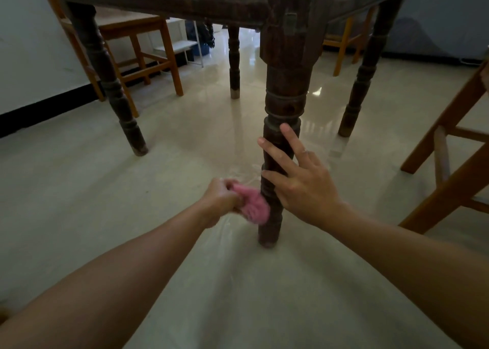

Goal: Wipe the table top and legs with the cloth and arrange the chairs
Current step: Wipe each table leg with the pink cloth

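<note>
Setting: home dining area, seen from near floor level. Evidence: dark turned-leg wooden table (284, 65) at centre; orange wooden chairs at upper left (137, 47), upper right (344, 41), right edge (449, 168); glossy pale tile floor (79, 176); white wall (29, 44) with black skirting, left.

I am seeing bare floor (79, 190) lying open to the left of the near table leg (283, 105), with passage under the table rail (158, 2) between the 4 legs. My right hand (301, 184) is pressing against that leg's right side and my left hand (222, 200) is bunching the pink cloth (254, 205) against its left, crowding the lower part. A wooden chair (455, 168) is hemming in the right side, and another chair (137, 39) is blocking the far left behind the back leg (105, 68).
</note>
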`<move>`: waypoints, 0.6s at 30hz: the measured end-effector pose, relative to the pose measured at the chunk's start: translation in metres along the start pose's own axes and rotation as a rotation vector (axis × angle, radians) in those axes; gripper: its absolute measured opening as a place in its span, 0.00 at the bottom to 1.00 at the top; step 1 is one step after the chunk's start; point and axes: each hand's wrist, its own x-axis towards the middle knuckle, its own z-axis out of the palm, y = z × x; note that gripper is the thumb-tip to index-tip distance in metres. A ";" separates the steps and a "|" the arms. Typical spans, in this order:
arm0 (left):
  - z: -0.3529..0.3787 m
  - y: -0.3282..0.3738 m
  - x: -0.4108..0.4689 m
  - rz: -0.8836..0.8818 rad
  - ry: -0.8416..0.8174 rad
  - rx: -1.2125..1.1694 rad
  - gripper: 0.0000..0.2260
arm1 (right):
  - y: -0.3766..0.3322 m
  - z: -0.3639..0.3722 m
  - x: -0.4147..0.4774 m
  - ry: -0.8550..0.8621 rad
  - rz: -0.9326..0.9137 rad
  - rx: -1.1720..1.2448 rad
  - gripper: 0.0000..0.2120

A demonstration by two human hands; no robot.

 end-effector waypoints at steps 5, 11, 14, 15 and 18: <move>0.012 -0.004 0.006 -0.035 -0.115 0.017 0.09 | -0.005 0.005 0.000 0.009 0.031 0.015 0.09; 0.012 -0.032 0.015 -0.079 -0.124 0.223 0.09 | -0.008 0.006 0.000 0.048 0.038 0.016 0.11; 0.008 -0.023 0.035 -0.004 0.247 -0.084 0.09 | -0.009 0.007 0.001 0.059 0.048 0.019 0.12; 0.011 -0.022 0.036 -0.010 0.227 -0.101 0.09 | -0.010 0.007 0.001 0.072 0.048 0.027 0.12; 0.029 -0.041 0.024 -0.151 -0.153 0.182 0.07 | -0.014 0.015 -0.010 0.058 -0.025 0.047 0.13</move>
